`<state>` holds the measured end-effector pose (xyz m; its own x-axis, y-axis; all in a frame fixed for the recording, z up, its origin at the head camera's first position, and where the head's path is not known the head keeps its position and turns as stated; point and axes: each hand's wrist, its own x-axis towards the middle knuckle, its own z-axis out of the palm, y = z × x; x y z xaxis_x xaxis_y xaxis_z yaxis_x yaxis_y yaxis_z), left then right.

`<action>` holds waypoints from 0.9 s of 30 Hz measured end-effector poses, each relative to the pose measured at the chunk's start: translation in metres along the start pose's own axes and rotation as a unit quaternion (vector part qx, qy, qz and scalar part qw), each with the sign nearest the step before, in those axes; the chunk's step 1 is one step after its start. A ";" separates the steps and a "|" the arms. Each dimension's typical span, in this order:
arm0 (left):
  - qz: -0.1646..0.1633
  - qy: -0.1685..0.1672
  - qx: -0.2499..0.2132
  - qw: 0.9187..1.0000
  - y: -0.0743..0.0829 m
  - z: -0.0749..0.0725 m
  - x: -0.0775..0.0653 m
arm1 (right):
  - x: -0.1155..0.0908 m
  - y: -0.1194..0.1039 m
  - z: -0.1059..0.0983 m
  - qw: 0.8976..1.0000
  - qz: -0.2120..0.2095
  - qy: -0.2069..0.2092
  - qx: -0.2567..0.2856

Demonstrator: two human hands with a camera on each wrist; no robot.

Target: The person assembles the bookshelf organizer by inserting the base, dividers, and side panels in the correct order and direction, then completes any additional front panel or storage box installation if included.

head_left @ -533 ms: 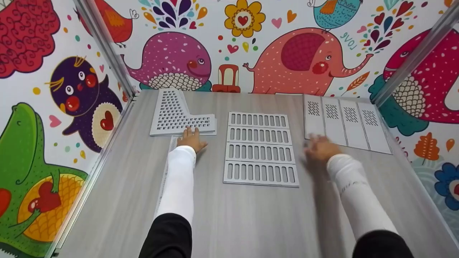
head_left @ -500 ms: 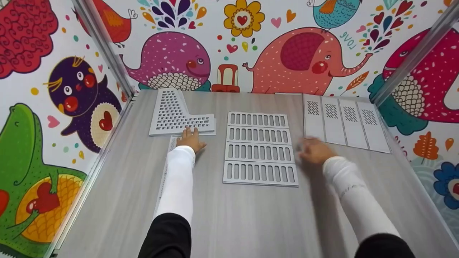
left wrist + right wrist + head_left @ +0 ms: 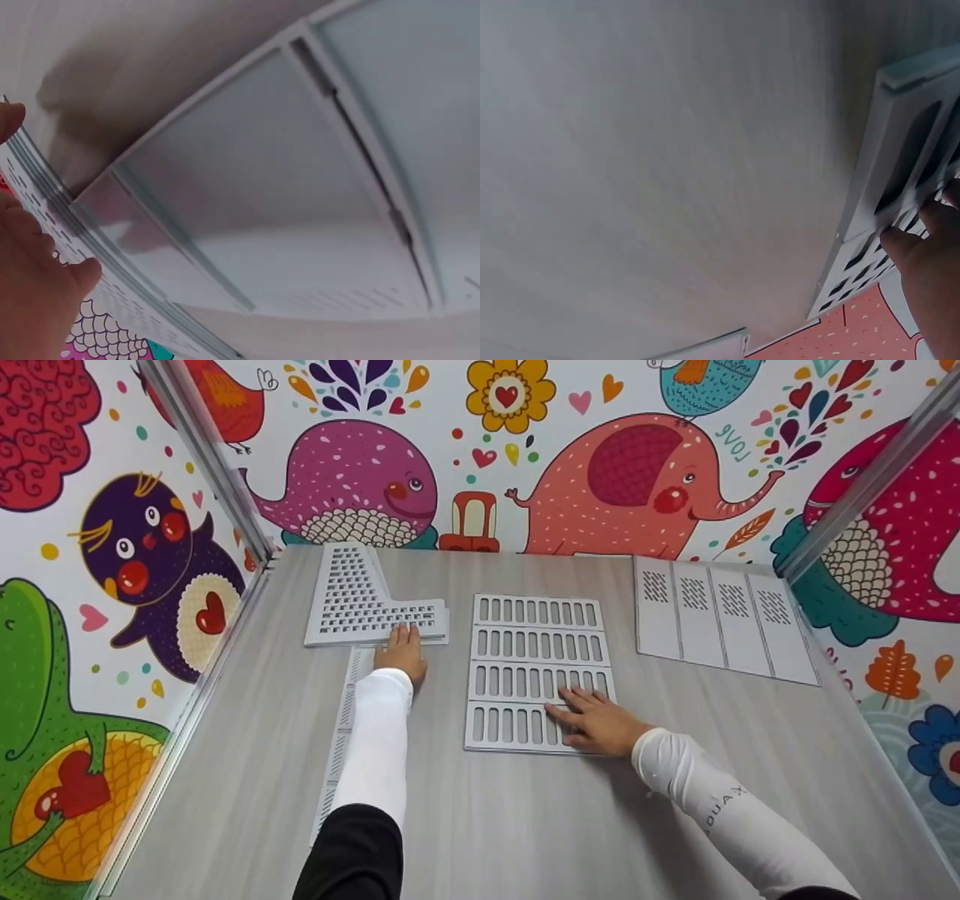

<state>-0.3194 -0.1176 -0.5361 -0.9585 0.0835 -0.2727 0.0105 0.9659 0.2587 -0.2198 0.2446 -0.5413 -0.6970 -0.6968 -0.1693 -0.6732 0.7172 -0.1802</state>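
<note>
One slotted panel (image 3: pixel 535 663) mid-picture looks light and stiff, best held by its sides; the right hand (image 3: pixel 602 725) spreads on it, the left hand (image 3: pixel 403 655) lies straight-fingered.

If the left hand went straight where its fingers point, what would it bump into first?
Probably the holey L-shaped panel: the left hand overlaps its near edge in the head view, though depth is unclear.
</note>
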 end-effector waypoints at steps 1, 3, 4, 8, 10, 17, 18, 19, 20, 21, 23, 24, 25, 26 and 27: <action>-0.001 0.001 0.005 1.000 -0.001 0.001 -0.001 | -0.001 -0.001 0.001 1.000 -0.004 0.000 0.006; 0.004 0.012 0.020 1.000 -0.001 0.001 -0.002 | -0.003 -0.002 0.002 1.000 -0.009 0.002 0.013; 0.008 0.022 0.028 0.999 -0.001 0.001 -0.002 | -0.003 -0.003 0.002 1.000 -0.009 0.003 0.018; 0.036 0.074 0.091 0.992 0.002 -0.002 -0.001 | -0.005 -0.003 -0.001 1.000 -0.002 0.013 0.022; 0.055 0.086 0.135 0.986 0.004 -0.003 -0.001 | -0.006 -0.003 -0.003 1.000 0.003 0.016 0.026; 0.123 0.185 0.205 0.953 0.002 0.003 -0.014 | -0.005 -0.006 -0.002 1.000 0.004 0.011 0.023; 0.125 0.211 0.204 0.948 0.000 0.006 -0.016 | -0.005 -0.008 -0.002 1.000 0.003 0.004 0.026; 0.126 0.238 0.206 0.941 -0.001 0.009 -0.018 | -0.006 -0.009 -0.002 1.000 0.003 -0.005 0.030; 0.124 0.262 0.204 0.935 0.000 0.010 -0.020 | -0.007 -0.011 -0.002 0.999 0.004 -0.013 0.031; 0.119 0.283 0.201 0.930 0.000 0.011 -0.020 | -0.009 -0.012 -0.002 0.999 0.007 -0.021 0.031; 0.098 0.304 0.189 0.929 0.005 0.007 -0.021 | -0.012 -0.015 -0.004 0.999 0.010 -0.031 0.032; 0.084 0.308 0.182 0.930 0.007 0.003 -0.021 | -0.013 -0.018 -0.005 0.999 0.011 -0.035 0.031; 0.071 0.309 0.174 0.932 0.010 -0.002 -0.021 | -0.014 -0.020 -0.007 0.999 0.011 -0.039 0.029; 0.058 0.308 0.161 0.936 0.013 -0.008 -0.020 | -0.015 -0.022 -0.008 0.999 0.011 -0.039 0.026; 0.050 0.309 0.151 0.938 0.015 -0.013 -0.019 | -0.016 -0.025 -0.010 0.999 0.009 -0.040 0.024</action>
<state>-0.3047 -0.1078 -0.5153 -0.9296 0.1087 0.3522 0.0991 0.9940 -0.0452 -0.1942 0.2381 -0.5248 -0.6856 -0.6839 -0.2495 -0.6466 0.7296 -0.2227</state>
